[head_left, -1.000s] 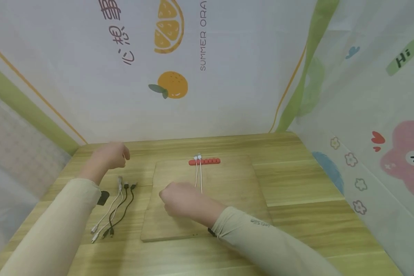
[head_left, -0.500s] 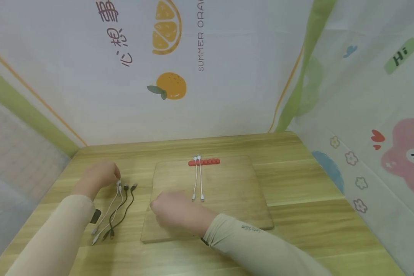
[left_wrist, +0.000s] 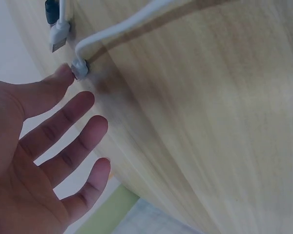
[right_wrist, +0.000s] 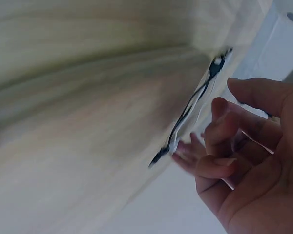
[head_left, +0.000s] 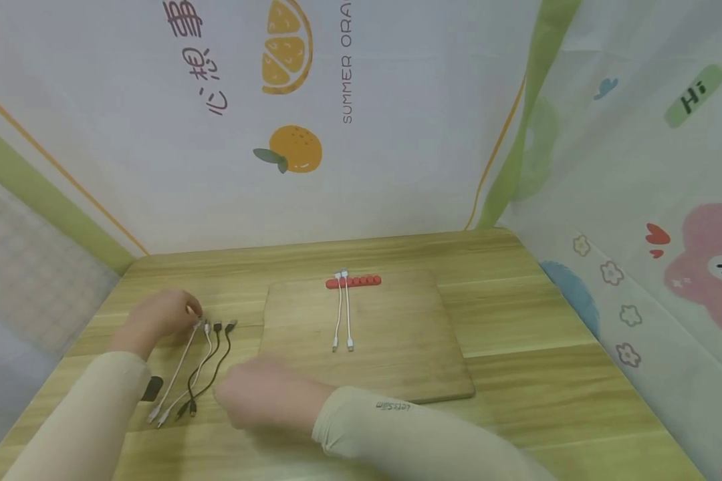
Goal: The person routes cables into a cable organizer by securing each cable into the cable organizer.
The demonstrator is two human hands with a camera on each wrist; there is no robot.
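My left hand is at the left of the table. Its thumb and a finger pinch the plug end of a white USB cable, whose other end points toward the near edge. Close beside it lie a second white cable and two black cables, which cross each other. Nothing is in my right hand, blurred in the head view, low over the board's near left corner. Its fingers bend loosely in the right wrist view, facing the black cables.
A wooden board lies mid-table. Near its far edge is a red cable clip strip with two white cables in its left slots, their lower ends on the board. Printed curtains hang behind and at the sides.
My left hand has come down onto the white cable's plug and shifted it slightly left, apart from the other cables. My right hand has moved left and nearer, uncovering the white cables' lower ends.
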